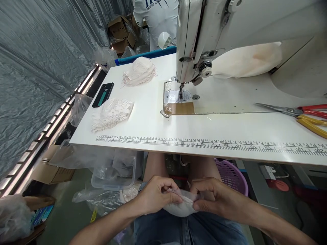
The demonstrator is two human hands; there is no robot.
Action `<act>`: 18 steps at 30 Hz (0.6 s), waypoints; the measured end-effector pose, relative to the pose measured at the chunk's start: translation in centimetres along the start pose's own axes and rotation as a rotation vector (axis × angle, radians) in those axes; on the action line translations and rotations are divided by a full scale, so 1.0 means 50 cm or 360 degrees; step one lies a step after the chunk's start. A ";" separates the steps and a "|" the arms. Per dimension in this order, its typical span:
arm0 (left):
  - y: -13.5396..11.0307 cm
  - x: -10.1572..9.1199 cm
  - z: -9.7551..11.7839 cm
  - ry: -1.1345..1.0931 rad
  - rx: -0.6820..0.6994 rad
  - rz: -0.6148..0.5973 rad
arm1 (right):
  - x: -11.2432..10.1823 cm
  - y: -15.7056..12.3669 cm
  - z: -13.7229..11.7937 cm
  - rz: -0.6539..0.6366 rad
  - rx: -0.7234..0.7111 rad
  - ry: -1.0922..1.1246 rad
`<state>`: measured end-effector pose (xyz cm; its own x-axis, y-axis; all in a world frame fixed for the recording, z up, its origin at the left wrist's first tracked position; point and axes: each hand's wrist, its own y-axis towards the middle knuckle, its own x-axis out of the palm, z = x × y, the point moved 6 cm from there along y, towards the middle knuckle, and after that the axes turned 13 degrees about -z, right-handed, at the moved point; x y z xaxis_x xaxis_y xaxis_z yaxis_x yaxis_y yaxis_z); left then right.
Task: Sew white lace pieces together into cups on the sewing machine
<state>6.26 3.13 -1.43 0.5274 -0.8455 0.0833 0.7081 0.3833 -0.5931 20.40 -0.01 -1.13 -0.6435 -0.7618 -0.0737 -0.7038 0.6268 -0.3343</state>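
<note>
Both hands are down in my lap, below the table's front edge. My left hand (155, 194) and my right hand (211, 195) pinch a small white fabric piece (180, 207) between their fingertips, holding it over my jeans. Up on the white sewing table (153, 126) lie two stacks of white lace pieces, one nearer (112, 114) and one farther back (139, 71). The sewing machine (201, 37) stands at the upper right, its needle over the metal plate (176, 97).
A black phone (103, 94) lies at the table's left edge. Red-handled scissors (293, 110) and yellow-handled ones (311, 124) rest at the right. A ruler (209, 143) runs along the front edge. Clear plastic bins, a purple basket (232, 175) and boxes sit below. A person in white stands behind.
</note>
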 end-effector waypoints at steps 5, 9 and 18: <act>-0.007 -0.013 -0.001 0.0096 -0.0041 0.0036 | 0.008 0.006 -0.001 0.0044 -0.0133 -0.0035; -0.013 -0.019 -0.006 0.0140 -0.0044 -0.0046 | 0.010 0.010 0.008 0.0036 -0.0056 -0.0064; -0.009 -0.012 -0.010 0.0104 0.0018 -0.0128 | 0.012 -0.013 0.027 -0.0046 0.0202 0.0058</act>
<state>5.42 3.28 -1.61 0.4374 -0.8959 0.0778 0.7521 0.3170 -0.5777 20.87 -1.09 -2.23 -0.6355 -0.7716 -0.0291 -0.6801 0.5772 -0.4520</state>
